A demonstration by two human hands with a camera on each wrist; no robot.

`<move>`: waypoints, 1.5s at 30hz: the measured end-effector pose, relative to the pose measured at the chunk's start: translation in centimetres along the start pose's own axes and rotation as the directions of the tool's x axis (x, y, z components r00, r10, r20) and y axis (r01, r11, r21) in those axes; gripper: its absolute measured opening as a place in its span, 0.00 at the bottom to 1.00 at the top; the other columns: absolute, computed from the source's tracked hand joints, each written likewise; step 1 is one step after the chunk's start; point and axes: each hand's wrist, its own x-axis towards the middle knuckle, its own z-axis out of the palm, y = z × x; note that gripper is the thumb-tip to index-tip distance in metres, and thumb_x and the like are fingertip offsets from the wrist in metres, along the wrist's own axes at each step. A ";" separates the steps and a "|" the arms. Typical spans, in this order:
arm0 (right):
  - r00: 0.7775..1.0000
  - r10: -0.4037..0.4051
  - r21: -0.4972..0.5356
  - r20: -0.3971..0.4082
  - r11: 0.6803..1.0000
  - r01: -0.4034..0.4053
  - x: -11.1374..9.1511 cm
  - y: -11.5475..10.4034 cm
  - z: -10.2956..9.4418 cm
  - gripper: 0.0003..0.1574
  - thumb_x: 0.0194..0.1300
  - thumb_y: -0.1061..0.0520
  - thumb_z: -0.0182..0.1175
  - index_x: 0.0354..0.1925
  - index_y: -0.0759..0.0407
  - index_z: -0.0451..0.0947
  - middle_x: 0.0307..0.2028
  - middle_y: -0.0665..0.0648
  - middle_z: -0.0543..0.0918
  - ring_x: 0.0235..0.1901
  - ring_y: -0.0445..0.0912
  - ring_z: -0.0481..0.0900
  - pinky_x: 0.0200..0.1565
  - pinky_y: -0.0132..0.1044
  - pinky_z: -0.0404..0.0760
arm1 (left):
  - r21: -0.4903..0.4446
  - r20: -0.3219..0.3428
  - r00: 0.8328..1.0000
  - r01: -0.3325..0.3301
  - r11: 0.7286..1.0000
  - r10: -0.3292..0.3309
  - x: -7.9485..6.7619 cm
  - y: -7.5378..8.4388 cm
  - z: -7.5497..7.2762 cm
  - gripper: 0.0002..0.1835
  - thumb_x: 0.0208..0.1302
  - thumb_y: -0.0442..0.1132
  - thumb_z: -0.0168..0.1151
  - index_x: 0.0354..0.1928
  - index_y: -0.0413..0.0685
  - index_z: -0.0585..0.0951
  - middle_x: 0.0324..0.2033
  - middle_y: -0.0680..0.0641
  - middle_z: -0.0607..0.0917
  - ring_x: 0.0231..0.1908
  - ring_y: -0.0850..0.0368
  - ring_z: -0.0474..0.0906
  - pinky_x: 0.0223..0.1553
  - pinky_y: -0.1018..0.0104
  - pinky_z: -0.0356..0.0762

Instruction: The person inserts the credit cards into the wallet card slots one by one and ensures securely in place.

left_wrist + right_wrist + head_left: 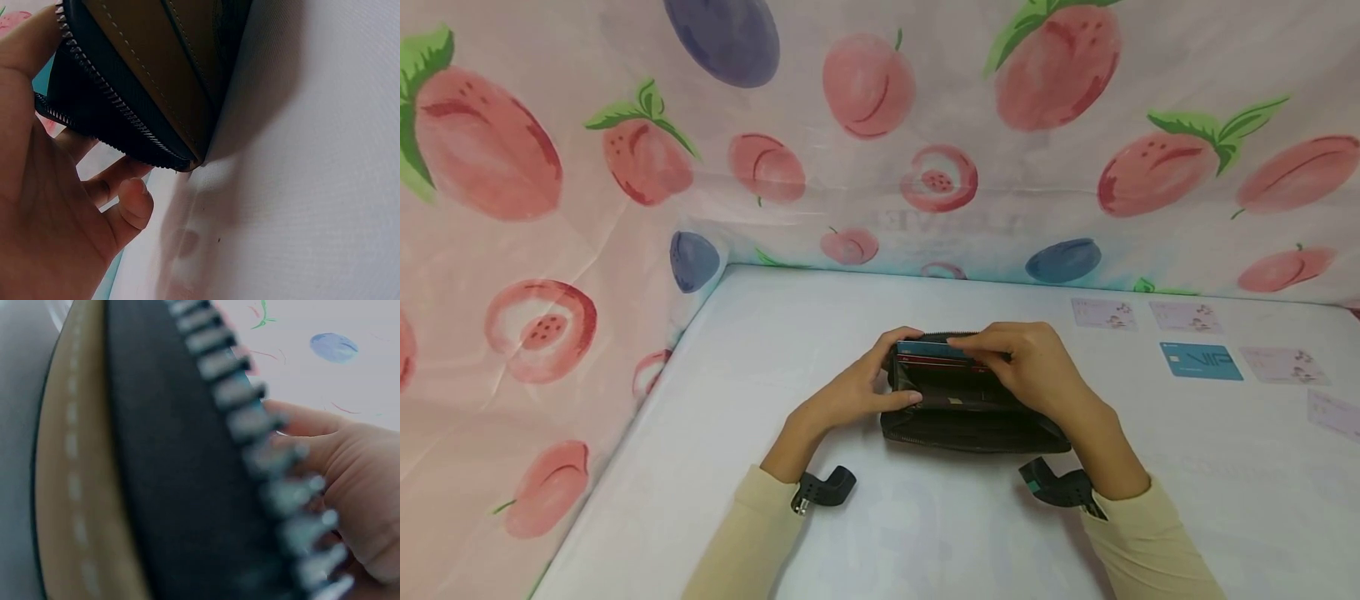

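A dark zip-around wallet (973, 433) stands unzipped on the white table, its inside facing up. Its left end is held by my left hand (848, 390), with the thumb over the inner edge and the other fingers behind. A blue card (922, 348) sticks up from the wallet's back slots, above a red-edged one. My right hand (1043, 371) pinches the blue card near its right end. The left wrist view has the wallet's brown stitched outside (150, 75) and metal zip close up. In the right wrist view, the zip teeth (244, 425) hide most of the fingertips.
At the right of the table (700, 433) lie a blue card marked VIP (1201, 361) and several pale pink cards (1103, 315). Fruit-printed cloth (865, 208) rises along the back and the left side. Black straps (831, 487) sit on both wrists.
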 end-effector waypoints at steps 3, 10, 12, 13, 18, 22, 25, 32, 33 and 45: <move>1.000 0.002 -0.011 0.006 1.000 -0.002 0.0 0.0 0.0 0.20 0.49 0.71 0.70 0.41 0.54 0.88 0.28 0.50 0.85 0.25 0.42 0.79 0.27 0.38 0.76 | 0.003 -0.007 1.000 -0.007 1.000 0.007 0.4 -1.6 0.2 0.43 0.61 0.38 0.67 0.72 0.59 0.52 0.63 0.46 0.65 0.62 0.50 0.62 0.61 0.40 0.57; 1.000 0.008 -0.017 0.025 1.000 -0.007 -0.2 0.2 0.2 0.20 0.48 0.70 0.71 0.40 0.55 0.88 0.29 0.51 0.86 0.28 0.44 0.82 0.29 0.41 0.79 | 0.004 -0.017 0.999 -0.031 1.000 0.031 0.4 -1.9 0.3 0.41 0.62 0.41 0.66 0.70 0.71 0.54 0.62 0.51 0.66 0.60 0.55 0.63 0.60 0.42 0.59; 0.999 0.013 -0.014 0.029 1.000 -0.013 -0.3 0.3 0.2 0.20 0.48 0.70 0.71 0.41 0.54 0.88 0.29 0.51 0.86 0.28 0.44 0.82 0.29 0.40 0.79 | 0.008 -0.018 0.999 -0.034 0.999 0.034 0.4 -1.9 0.3 0.41 0.62 0.42 0.67 0.69 0.73 0.54 0.61 0.52 0.66 0.60 0.56 0.63 0.60 0.42 0.60; 0.999 0.015 -0.013 0.030 1.000 -0.015 -0.3 0.3 0.3 0.20 0.48 0.70 0.71 0.41 0.54 0.88 0.29 0.51 0.86 0.28 0.44 0.82 0.29 0.40 0.79 | 0.010 -0.019 0.999 -0.033 0.999 0.033 0.4 -1.9 0.3 0.41 0.61 0.42 0.67 0.69 0.74 0.54 0.61 0.53 0.66 0.60 0.56 0.63 0.60 0.42 0.60; 0.999 0.026 -0.017 0.031 1.000 -0.025 -0.4 0.5 0.4 0.20 0.47 0.69 0.72 0.40 0.54 0.88 0.29 0.51 0.86 0.28 0.44 0.82 0.29 0.40 0.78 | 0.017 -0.021 0.999 -0.036 0.999 0.036 0.4 -1.9 0.3 0.41 0.61 0.43 0.67 0.69 0.76 0.54 0.62 0.53 0.66 0.60 0.56 0.63 0.60 0.41 0.59; 0.999 0.030 -0.036 0.030 0.999 -0.029 -0.5 0.6 0.6 0.19 0.47 0.68 0.73 0.40 0.53 0.88 0.27 0.50 0.85 0.26 0.43 0.80 0.27 0.39 0.77 | 0.023 -0.025 0.999 -0.040 0.999 0.041 0.4 -2.0 0.3 0.41 0.61 0.42 0.67 0.69 0.74 0.55 0.63 0.54 0.65 0.60 0.57 0.63 0.60 0.41 0.59; 0.999 0.038 -0.049 0.027 0.998 -0.037 -0.5 0.6 0.7 0.19 0.46 0.68 0.73 0.39 0.52 0.89 0.25 0.50 0.84 0.24 0.42 0.78 0.25 0.38 0.75 | 0.028 -0.026 0.999 -0.038 0.999 0.039 0.4 -2.0 0.3 0.41 0.61 0.42 0.67 0.69 0.73 0.55 0.63 0.54 0.65 0.60 0.56 0.63 0.60 0.42 0.60; 0.999 0.042 -0.059 0.016 0.997 -0.041 -0.6 0.6 0.9 0.18 0.46 0.66 0.74 0.38 0.52 0.89 0.23 0.49 0.82 0.22 0.41 0.76 0.23 0.36 0.72 | 0.025 -0.020 0.999 -0.026 0.999 0.027 0.4 -1.7 0.4 0.41 0.61 0.39 0.67 0.71 0.63 0.54 0.64 0.48 0.65 0.61 0.51 0.62 0.60 0.40 0.57; 0.999 0.042 -0.062 0.016 0.997 -0.041 -0.6 0.7 0.9 0.18 0.45 0.66 0.74 0.38 0.52 0.89 0.23 0.49 0.82 0.22 0.41 0.76 0.23 0.36 0.72 | 0.019 -0.017 0.999 -0.027 0.999 0.027 0.3 -1.2 0.4 0.41 0.62 0.38 0.66 0.71 0.61 0.54 0.64 0.47 0.65 0.61 0.51 0.63 0.60 0.39 0.57; 0.995 0.090 -0.087 0.041 0.993 -0.086 -0.7 0.4 0.9 0.15 0.50 0.63 0.72 0.39 0.50 0.88 0.24 0.48 0.81 0.23 0.42 0.76 0.25 0.38 0.72 | 0.003 -0.014 0.999 -0.040 0.999 0.040 -0.6 1.8 0.1 0.38 0.62 0.35 0.65 0.70 0.52 0.56 0.62 0.44 0.67 0.59 0.50 0.64 0.60 0.39 0.57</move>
